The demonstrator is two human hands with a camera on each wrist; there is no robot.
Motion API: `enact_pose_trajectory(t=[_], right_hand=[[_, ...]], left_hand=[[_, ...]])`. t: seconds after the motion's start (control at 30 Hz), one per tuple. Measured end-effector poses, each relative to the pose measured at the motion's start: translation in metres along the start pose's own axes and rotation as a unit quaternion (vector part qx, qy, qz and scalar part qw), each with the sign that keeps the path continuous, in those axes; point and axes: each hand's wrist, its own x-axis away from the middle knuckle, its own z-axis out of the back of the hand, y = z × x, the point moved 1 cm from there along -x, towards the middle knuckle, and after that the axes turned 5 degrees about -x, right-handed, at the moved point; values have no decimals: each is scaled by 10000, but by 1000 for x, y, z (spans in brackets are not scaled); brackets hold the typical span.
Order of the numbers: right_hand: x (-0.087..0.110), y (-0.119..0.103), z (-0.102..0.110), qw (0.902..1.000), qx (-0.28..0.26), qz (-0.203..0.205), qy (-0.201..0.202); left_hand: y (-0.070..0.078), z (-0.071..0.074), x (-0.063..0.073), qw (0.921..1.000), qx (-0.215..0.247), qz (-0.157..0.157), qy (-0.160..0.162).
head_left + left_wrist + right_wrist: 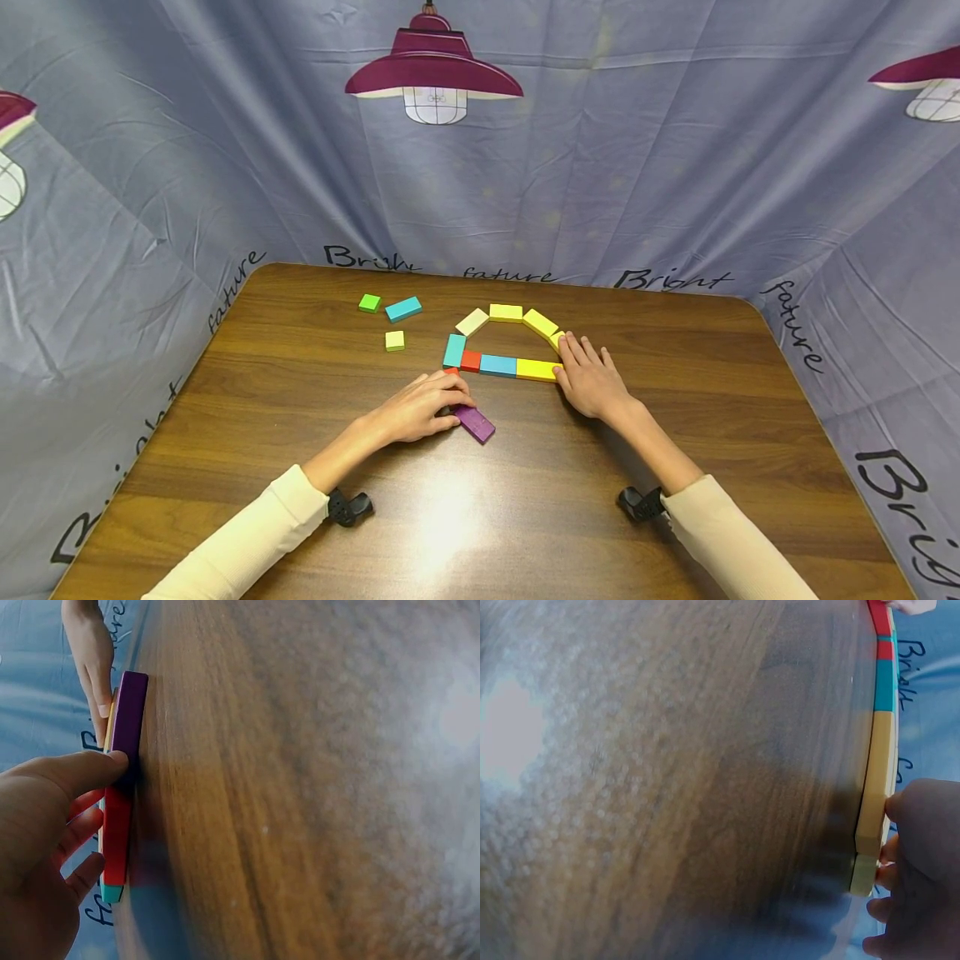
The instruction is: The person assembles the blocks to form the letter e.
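- The purple block (476, 424) lies flat on the desk (555, 517), slanting toward the person; the left hand (420, 408) pinches its upper end between thumb and fingers.
- Under that hand sits a red block (451, 372), mostly covered; from the left wrist view it seems to meet the purple one, though the low angle leaves the exact contact unsure.
- The right hand (592, 382) has its fingers extended, clenching nothing; they rest by the end yellow block (556, 340) of the arc, the thumb against the long yellow block (536, 369).
- The step in hand looks like setting the purple block in line after the red, while the right hand steadies the row.
- The next move seems to call for a small, level nudge, then a gentle release that leaves the neighbouring teal block (453, 351) undisturbed.
- A green block (369, 303) lies apart, upper left.
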Motion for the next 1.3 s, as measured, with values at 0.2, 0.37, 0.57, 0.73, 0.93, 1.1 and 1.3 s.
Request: enact_pose_trajectory(t=[0.2,0.37,0.57,0.73,0.93,1.1,1.3], right_hand=[[0,0,0,10000,-3,14,9],[0,-1,1,10000,7,17,8],[-1,-1,1,10000,-33,15,-11],[-1,0,2,9999,-88,-54,-121],[-1,0,3,9997,-148,-83,-149],[-1,0,3,9998,-152,-63,-145],[0,0,2,9998,-132,-59,-152]], left_hand=[[-1,-1,0,9999,130,-22,60],[-1,-1,0,9998,187,-13,54],[-2,0,0,9996,278,-16,43],[-1,1,-1,9994,337,-28,71],[0,2,-1,9993,360,4,50],[-1,1,-2,9993,362,35,29],[-1,1,-1,9993,361,15,27]])
